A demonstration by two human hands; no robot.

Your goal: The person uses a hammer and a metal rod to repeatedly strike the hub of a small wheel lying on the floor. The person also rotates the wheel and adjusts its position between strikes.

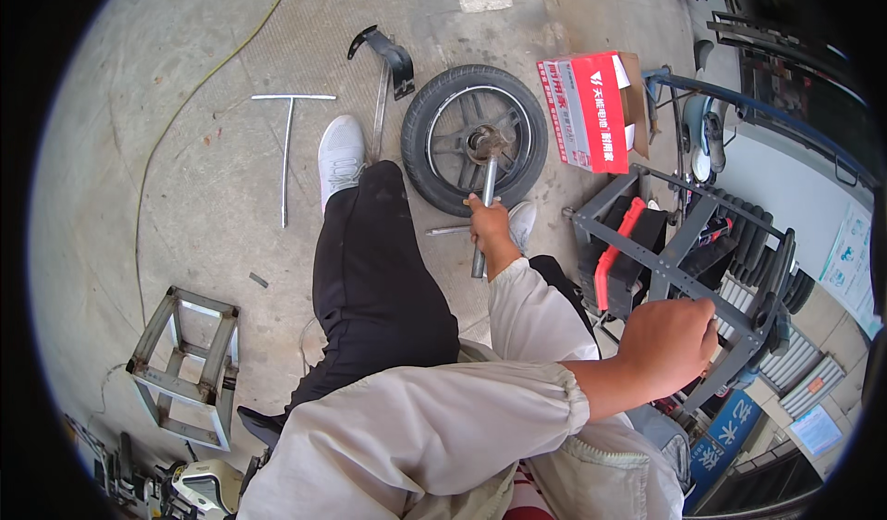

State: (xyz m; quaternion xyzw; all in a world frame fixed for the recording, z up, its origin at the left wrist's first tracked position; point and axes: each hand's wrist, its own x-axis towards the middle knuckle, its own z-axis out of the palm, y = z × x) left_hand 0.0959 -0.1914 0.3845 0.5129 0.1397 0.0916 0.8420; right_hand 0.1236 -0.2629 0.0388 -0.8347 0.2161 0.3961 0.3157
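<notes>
My right hand [490, 229] is wrapped round the metal handle of a hammer [488, 187], and the worn hammer head lies over the hub of a wheel. That wheel [426, 164], a black tyre on a dark spoked rim, lies flat on the floor ahead of my feet. Across my body to the right reaches my left arm. My left hand [665, 349] is closed, knuckles up, above a grey metal frame stand [679, 270]; its curled fingers hide anything it may hold.
A red and white carton [591, 109] stands right of the wheel. Left of it lie a T-shaped metal bar [289, 159] and a black curved fender piece [393, 58]. A metal stool frame [180, 372] sits at lower left. A yellow hose [208, 78] runs along the floor.
</notes>
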